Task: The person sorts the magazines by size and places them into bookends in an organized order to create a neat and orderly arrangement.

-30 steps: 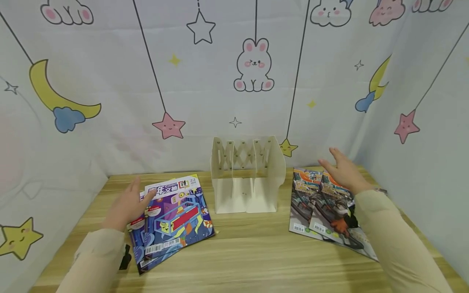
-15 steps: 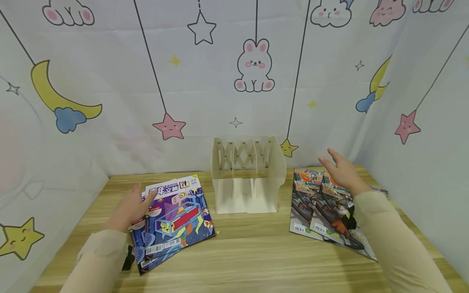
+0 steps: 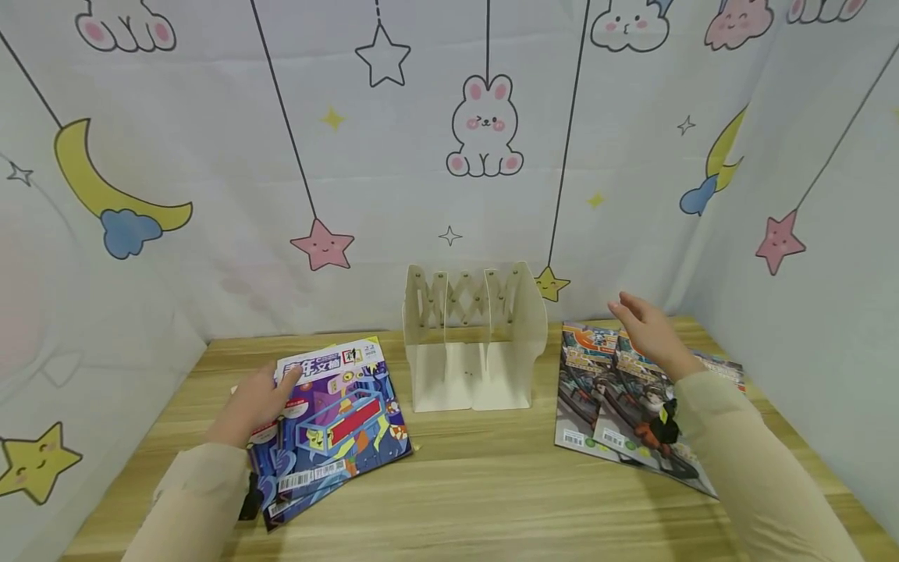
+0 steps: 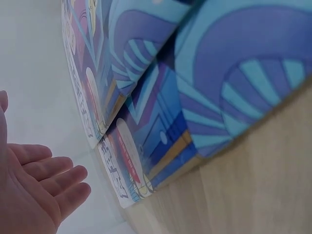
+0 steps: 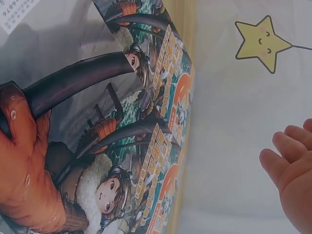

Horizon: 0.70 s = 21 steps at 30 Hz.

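On the left of the table lie overlapping purple-blue magazines (image 3: 351,421) with white title bands. My left hand (image 3: 254,398) is at their left edge, fingers relaxed and holding nothing; the left wrist view shows the palm and fingers (image 4: 61,178) beside the covers. Overlapping magazines (image 3: 635,406) with dark illustrated covers and orange logos lie on the right. Above their far right part is my right hand (image 3: 649,336), its fingers loosely bent with nothing in them. In the right wrist view the fingers (image 5: 287,151) appear apart from the covers (image 5: 112,146).
A cream expandable book rack (image 3: 466,382) with upright dividers stands at the back middle of the wooden table (image 3: 477,492), between the magazine piles. Behind and at both sides hangs a white cloth (image 3: 393,172) printed with stars, moons and a rabbit.
My left hand has lowered slightly toward the left magazines. The right hand has dipped a little, its fingers more bent. Magazines and rack stay put.
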{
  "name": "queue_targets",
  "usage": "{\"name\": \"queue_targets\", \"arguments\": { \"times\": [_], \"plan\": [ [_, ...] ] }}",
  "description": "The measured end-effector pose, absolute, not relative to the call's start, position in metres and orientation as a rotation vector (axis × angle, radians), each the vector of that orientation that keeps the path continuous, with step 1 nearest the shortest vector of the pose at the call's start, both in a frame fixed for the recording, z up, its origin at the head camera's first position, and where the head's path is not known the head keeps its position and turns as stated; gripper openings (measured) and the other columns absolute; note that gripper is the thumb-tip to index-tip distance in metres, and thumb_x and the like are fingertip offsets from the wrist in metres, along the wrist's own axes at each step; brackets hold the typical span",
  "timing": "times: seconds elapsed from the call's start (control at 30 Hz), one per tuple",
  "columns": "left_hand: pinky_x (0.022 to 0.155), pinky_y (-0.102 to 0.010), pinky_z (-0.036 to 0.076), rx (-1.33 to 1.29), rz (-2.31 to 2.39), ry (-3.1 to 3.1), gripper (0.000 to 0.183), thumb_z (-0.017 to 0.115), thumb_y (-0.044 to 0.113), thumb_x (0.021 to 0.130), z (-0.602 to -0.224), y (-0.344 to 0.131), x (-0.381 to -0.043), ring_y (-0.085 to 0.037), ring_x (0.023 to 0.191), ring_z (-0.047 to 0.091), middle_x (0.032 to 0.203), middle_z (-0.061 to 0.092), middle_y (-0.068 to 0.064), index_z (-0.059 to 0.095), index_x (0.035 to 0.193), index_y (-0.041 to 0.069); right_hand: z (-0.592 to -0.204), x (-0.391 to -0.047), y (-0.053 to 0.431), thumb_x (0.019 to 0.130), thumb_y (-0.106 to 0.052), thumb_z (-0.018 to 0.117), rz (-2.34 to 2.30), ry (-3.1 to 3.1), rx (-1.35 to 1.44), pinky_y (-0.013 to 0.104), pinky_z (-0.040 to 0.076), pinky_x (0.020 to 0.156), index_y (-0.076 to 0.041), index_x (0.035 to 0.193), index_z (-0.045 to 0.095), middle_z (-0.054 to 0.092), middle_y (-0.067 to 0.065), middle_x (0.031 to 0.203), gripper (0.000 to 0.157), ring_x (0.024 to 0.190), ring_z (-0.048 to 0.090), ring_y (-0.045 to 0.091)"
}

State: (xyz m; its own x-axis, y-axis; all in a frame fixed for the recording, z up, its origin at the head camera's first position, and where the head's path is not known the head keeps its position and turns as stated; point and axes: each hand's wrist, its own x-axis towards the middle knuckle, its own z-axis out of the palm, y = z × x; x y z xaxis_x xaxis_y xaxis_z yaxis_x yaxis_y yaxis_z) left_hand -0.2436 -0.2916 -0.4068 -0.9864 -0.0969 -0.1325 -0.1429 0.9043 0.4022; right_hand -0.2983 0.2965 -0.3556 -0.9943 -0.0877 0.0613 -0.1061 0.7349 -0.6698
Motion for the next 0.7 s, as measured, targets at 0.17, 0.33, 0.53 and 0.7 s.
{"name": "queue_targets", "arguments": {
  "times": [0.17, 0.33, 0.53, 0.7],
  "plan": [
    [0.094, -0.063, 0.041, -0.205, 0.666, 2.944, 0.088, 0.026, 0.059, 0.097, -0.407, -0.29, -0.243, -0.045, 0.102, 0.052, 0.133, 0.037, -0.04, 0.015, 0.143, -0.015, -0.358, -0.298, 0.296, 0.095, -0.063, 0.026, 1.149, -2.88, 0.18, 0.063, 0.025, 0.108, -0.005, 0.151, 0.014, 0.019, 0.023, 0.155, 0.082, 0.138, 0.022, 0.046],
    [0.085, -0.056, 0.051, -0.219, 0.697, 2.937, 0.088, 0.025, 0.061, 0.096, -0.409, -0.29, -0.243, -0.038, 0.091, 0.059, 0.127, 0.044, -0.038, 0.018, 0.144, -0.013, -0.359, -0.299, 0.293, 0.095, -0.063, 0.026, 1.14, -2.867, 0.166, 0.063, 0.025, 0.108, -0.005, 0.151, 0.019, 0.021, 0.024, 0.154, 0.081, 0.138, 0.023, 0.047],
    [0.07, -0.043, 0.058, -0.227, 0.778, 2.922, 0.083, 0.026, 0.063, 0.095, -0.411, -0.288, -0.242, -0.026, 0.077, 0.064, 0.111, 0.055, -0.031, 0.034, 0.137, -0.008, -0.359, -0.298, 0.289, 0.095, -0.064, 0.028, 1.192, -2.852, 0.165, 0.063, 0.027, 0.107, -0.007, 0.151, 0.021, 0.022, 0.024, 0.154, 0.08, 0.136, 0.026, 0.047],
    [0.067, -0.042, 0.058, -0.259, 0.822, 2.881, 0.086, 0.025, 0.065, 0.094, -0.411, -0.287, -0.242, -0.026, 0.076, 0.065, 0.109, 0.056, -0.03, 0.035, 0.135, -0.009, -0.358, -0.296, 0.284, 0.095, -0.063, 0.03, 1.236, -2.825, 0.187, 0.062, 0.027, 0.107, -0.009, 0.15, 0.024, 0.024, 0.023, 0.153, 0.078, 0.136, 0.028, 0.046]
  ]
}}
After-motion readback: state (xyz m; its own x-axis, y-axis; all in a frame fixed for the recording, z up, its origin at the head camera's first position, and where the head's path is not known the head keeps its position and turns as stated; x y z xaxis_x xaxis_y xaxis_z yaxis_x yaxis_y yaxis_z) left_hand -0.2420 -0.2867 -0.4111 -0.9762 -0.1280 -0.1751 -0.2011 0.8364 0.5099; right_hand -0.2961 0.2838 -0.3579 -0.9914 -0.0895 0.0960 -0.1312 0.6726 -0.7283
